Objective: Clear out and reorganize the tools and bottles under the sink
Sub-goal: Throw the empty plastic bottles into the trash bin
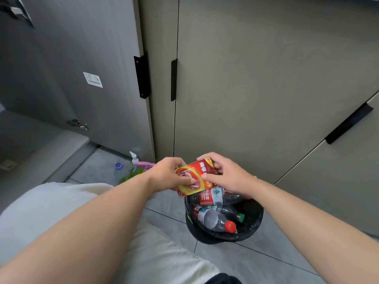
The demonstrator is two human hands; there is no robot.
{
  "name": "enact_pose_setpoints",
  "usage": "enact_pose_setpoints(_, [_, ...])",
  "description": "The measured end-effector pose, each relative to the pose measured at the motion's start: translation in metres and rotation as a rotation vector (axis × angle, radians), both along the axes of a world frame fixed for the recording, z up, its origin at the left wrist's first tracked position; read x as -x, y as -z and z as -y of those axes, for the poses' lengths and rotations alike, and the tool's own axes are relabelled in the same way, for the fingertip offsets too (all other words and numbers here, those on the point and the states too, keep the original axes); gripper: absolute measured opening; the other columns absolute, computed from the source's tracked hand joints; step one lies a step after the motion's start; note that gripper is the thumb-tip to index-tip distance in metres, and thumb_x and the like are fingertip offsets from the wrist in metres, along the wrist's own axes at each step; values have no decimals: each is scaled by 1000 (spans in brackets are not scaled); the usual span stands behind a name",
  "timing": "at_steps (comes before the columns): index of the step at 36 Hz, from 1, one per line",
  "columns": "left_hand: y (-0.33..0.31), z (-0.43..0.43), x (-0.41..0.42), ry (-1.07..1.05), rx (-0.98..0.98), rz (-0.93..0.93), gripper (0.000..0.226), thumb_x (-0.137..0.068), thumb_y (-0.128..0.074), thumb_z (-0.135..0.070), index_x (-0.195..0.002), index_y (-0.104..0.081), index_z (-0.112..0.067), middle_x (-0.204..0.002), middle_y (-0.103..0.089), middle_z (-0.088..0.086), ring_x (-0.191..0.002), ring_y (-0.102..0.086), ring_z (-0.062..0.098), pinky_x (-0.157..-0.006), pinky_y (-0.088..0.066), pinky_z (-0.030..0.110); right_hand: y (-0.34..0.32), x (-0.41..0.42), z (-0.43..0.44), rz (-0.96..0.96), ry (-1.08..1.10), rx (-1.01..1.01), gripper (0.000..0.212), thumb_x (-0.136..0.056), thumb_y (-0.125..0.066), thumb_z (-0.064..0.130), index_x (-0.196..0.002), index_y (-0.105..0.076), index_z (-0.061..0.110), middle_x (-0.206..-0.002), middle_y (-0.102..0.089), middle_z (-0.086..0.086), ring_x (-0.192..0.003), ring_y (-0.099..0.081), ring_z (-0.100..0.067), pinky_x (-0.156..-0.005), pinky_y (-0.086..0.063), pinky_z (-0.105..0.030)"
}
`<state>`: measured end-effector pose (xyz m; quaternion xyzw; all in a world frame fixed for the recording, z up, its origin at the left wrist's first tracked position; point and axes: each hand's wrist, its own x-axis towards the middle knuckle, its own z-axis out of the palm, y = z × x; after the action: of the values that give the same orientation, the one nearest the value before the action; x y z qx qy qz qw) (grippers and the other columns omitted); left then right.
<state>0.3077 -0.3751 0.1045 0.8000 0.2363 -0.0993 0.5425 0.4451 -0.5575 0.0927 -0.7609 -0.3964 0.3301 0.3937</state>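
We see a red and yellow packet (pixel 194 177) with large white Chinese characters across its upper end and a small yellow burst at the corner; the writing is too skewed for us to read. Below it, in a bin lined with a black bag (pixel 253 226), lie clear plastic water bottles. The upper bottle (pixel 213 196) carries a red label with white Chinese characters and a small mountain picture. The lower bottle (pixel 213 220) has a red cap, and a green cap (pixel 241 217) shows beside it. A white sticker (pixel 93 79) with fine print that we cannot read sits on the open cabinet door (pixel 61 58). Our left hand (pixel 170 173) grips the packet's left edge, thumb on the front and fingers curled behind. Our right hand (pixel 225 175) pinches its right side, thumb pressed to the front and fingers wrapped over the top corner. The packet is held just above the bin's far rim. On the tiled floor (pixel 256 261) near the open door stand a white-nozzled pump bottle (pixel 134 159) and a blue-capped bottle (pixel 119 166).
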Motion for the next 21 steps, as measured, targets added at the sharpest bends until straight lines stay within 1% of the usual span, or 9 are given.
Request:
enact_pose_setpoints(2, [3,-1,2,8,-32,10,39,-74,-89,-37,-100,-66,-20,-94,-76,-1,-81,-76,11,-73,-64,34,7,5,1,72,22,-28,16,-92,-68,25,-106,-62,29,-100,-72,4,-94,-70,-9,-78,-60,-31])
enact_pose_setpoints(3, [4,-2,3,-6,-61,23,38,-74,-89,-39,-100,-67,-21,-94,-75,-1,-77,-75,10,-68,-64,31,10,5,3,92,48,-13,9,-92,-67,25,-99,-64,28,-95,-72,4,-90,-71,-8,-77,-60,-31])
enact_pose_setpoints(5, [7,-8,7,-75,-92,64,36,-76,-87,-39,-101,-67,-21,-92,-72,3,-61,-65,6,-51,-52,25,19,2,11,139,100,69,3,-91,-67,25,-90,-64,26,-86,-73,5,-83,-71,-5,-74,-60,-30])
enact_pose_setpoints(6, [9,-11,9,-117,-85,84,33,-79,-85,-37,-100,-66,-19,-89,-71,5,-56,-58,7,-49,-46,24,25,0,17,181,126,123,4,-89,-67,25,-86,-64,24,-83,-73,5,-80,-70,-5,-73,-59,-29])
enact_pose_setpoints(7, [10,-15,11,-157,-76,97,30,-82,-83,-35,-100,-66,-17,-85,-68,6,-55,-55,9,-51,-43,26,31,-2,23,226,150,178,6,-88,-67,24,-83,-63,23,-79,-72,4,-77,-69,-6,-73,-57,-31])
enact_pose_setpoints(11, [14,-23,18,-213,-110,92,19,-89,-75,-28,-92,-66,-13,-72,-64,5,-63,-55,17,-66,-49,35,51,-6,48,344,175,353,7,-85,-62,22,-81,-65,28,-75,-70,-2,-73,-66,-21,-70,-53,-35])
enact_pose_setpoints(14, [13,-22,20,-209,-100,86,15,-92,-72,-23,-93,-66,-9,-71,-62,7,-64,-53,20,-67,-47,34,62,-3,56,395,172,457,9,-84,-59,21,-88,-66,20,-76,-69,-2,-71,-65,-24,-70,-56,-38])
enact_pose_setpoints(18, [8,-19,21,-228,-103,96,14,-94,-69,-22,-98,-67,-9,-73,-59,4,-67,-53,20,-67,-48,35,68,4,52,501,163,602,10,-82,-56,24,-90,-62,26,-89,-66,7,-83,-63,-22,-72,-54,-35])
enact_pose_setpoints(21, [6,-21,22,-313,-60,106,14,-96,-65,-21,-100,-67,-8,-76,-55,2,-70,-50,22,-67,-45,37,64,6,40,597,196,553,16,-82,-53,22,-93,-60,31,-95,-57,10,-92,-58,-20,-72,-51,-35])
